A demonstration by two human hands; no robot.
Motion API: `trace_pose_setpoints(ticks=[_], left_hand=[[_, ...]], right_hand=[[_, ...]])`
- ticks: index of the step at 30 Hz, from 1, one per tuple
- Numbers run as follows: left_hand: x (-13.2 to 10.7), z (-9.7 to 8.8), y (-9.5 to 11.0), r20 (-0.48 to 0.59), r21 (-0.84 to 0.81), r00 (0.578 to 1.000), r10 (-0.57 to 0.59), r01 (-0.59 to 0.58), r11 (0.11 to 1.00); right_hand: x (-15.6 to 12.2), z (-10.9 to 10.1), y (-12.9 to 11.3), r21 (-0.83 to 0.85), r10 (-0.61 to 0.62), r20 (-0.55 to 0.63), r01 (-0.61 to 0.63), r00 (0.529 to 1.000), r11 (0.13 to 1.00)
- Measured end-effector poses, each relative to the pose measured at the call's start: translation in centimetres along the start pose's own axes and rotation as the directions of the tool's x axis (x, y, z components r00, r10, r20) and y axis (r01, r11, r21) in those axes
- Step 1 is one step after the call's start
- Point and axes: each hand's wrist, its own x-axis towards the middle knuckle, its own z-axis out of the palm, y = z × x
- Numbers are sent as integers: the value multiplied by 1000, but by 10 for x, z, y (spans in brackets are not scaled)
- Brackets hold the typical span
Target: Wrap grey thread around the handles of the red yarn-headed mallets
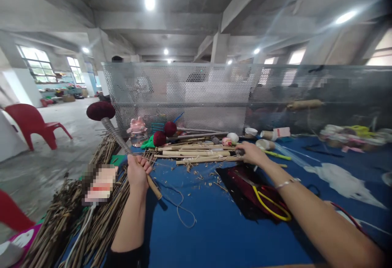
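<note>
My left hand (139,170) is closed around the shaft of a mallet (118,135), held up tilted. Its rounded dark red head (101,111) points up and to the left. Grey wrapping covers the upper shaft, and a bare wooden end sticks out below my fist. A loose grey thread (183,211) lies on the table beneath it. Over the far side of the table, my right hand (248,153) has its fingers closed around a small dark greyish thing, too hidden to name. Pale sticks (199,153) lie just left of those fingers. Yellow-handled scissors (271,208) rest on dark red cloth (241,190) below my right forearm.
Bundles of thin dry stalks (104,219) lie along the left side. Two dark red balls (165,134) sit at the back before a perforated metal screen (214,96). A white plastic bag (346,182) is on the right of the blue table (208,239).
</note>
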Motion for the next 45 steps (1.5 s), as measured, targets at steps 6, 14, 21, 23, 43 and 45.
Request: trace_pose_setpoints(ticks=[6, 14, 21, 23, 43, 45], left_hand=[[-5, 3, 8, 8, -2, 1000, 18, -18, 1000], [-15, 12, -2, 99, 84, 990, -97, 88, 993], [-31, 19, -19, 291, 264, 929, -230, 153, 952], [-36, 22, -25, 341, 315, 906, -251, 141, 939], [-42, 22, -45, 493, 499, 839, -232, -54, 865], [-42, 20, -52, 491, 584, 855, -163, -184, 791]], right_hand=[[87, 64, -18, -226, -136, -79, 115, 987, 967], [122, 117, -36, -83, 151, 31, -148, 988, 985], [95, 79, -92, 372, 69, -248, 29, 966, 928], [71, 69, -126, 682, -29, -138, 117, 990, 722], [-73, 6, -72, 770, -67, 407, -303, 911, 562], [-73, 6, -72, 707, 13, 264, -203, 964, 677]])
